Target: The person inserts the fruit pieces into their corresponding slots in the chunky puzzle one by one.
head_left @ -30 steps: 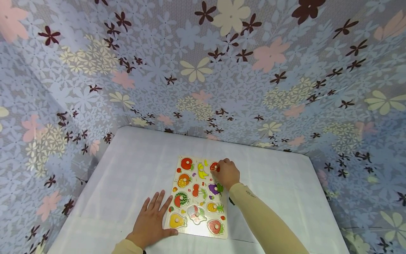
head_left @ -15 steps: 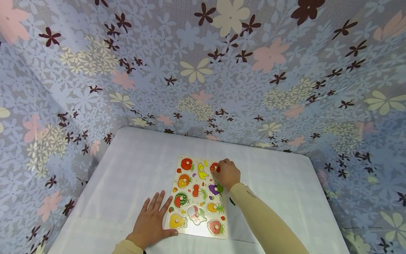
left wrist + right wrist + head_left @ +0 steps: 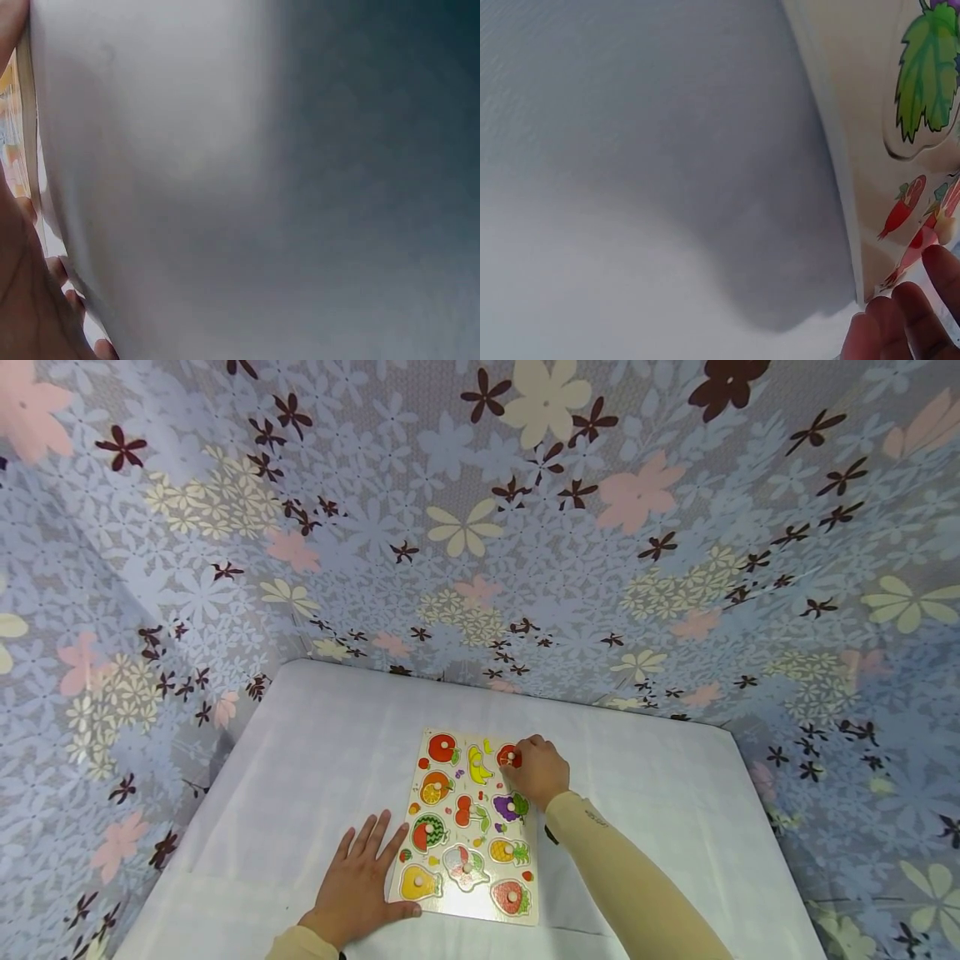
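A wooden peg puzzle board (image 3: 467,906) with fruit pieces lies on the white-covered table. At its far right corner my right hand (image 3: 543,773) pinches a red fruit piece (image 3: 506,752), possibly a pomegranate, with curled fingers that partly cover it. In the right wrist view, the fingertips (image 3: 939,262) are right at this red piece, beside the grape piece's green leaf (image 3: 928,75). My left hand (image 3: 354,883) lies flat with fingers spread along the board's left side, thumb at the near left corner. The left wrist view shows only a sliver of board edge (image 3: 28,112) beside that hand.
Other knobbed pieces sit in the board, among them a banana (image 3: 477,763), a watermelon (image 3: 428,832), a pineapple (image 3: 509,850) and a strawberry (image 3: 511,897). The white tabletop (image 3: 645,777) extends around the board. Flower-patterned cloth (image 3: 480,568) hangs behind and at both sides.
My right hand stays at the red piece, with only a very slight shift to the right. The left hand and the board look the same.
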The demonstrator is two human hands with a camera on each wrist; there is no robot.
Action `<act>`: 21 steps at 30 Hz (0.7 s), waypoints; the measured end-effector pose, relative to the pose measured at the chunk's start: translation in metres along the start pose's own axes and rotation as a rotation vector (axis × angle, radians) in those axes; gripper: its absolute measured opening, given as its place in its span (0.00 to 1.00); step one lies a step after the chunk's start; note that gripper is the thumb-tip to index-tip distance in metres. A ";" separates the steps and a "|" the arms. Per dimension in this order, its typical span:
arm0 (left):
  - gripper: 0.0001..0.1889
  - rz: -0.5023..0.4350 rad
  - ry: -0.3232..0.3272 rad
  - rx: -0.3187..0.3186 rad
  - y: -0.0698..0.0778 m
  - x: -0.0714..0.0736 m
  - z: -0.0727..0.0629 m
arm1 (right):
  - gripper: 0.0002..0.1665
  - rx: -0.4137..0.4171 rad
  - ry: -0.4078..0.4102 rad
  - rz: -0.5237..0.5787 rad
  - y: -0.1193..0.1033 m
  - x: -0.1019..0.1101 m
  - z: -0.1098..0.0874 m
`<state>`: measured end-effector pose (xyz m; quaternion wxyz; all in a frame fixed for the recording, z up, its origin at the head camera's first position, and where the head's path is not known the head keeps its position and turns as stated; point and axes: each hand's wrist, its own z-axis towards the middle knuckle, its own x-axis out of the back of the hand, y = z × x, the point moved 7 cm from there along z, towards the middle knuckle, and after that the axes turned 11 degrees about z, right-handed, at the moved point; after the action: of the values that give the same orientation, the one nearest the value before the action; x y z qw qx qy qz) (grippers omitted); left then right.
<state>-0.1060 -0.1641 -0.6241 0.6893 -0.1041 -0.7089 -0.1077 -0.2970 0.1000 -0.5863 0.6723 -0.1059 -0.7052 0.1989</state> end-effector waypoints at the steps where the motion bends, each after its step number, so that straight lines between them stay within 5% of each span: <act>1: 0.63 -0.004 -0.001 -0.002 0.000 0.001 0.000 | 0.26 -0.002 0.000 0.002 0.002 0.001 0.000; 11: 0.62 -0.038 -0.042 0.003 0.000 0.004 0.006 | 0.24 0.032 -0.009 0.011 0.044 0.026 -0.016; 21: 0.64 -0.096 -0.069 0.012 -0.012 0.004 0.014 | 0.29 0.170 -0.071 0.001 0.081 0.061 -0.077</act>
<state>-0.1227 -0.1713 -0.6206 0.6590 -0.0698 -0.7370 -0.1328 -0.2348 0.2091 -0.5641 0.6534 -0.0418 -0.7091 0.2618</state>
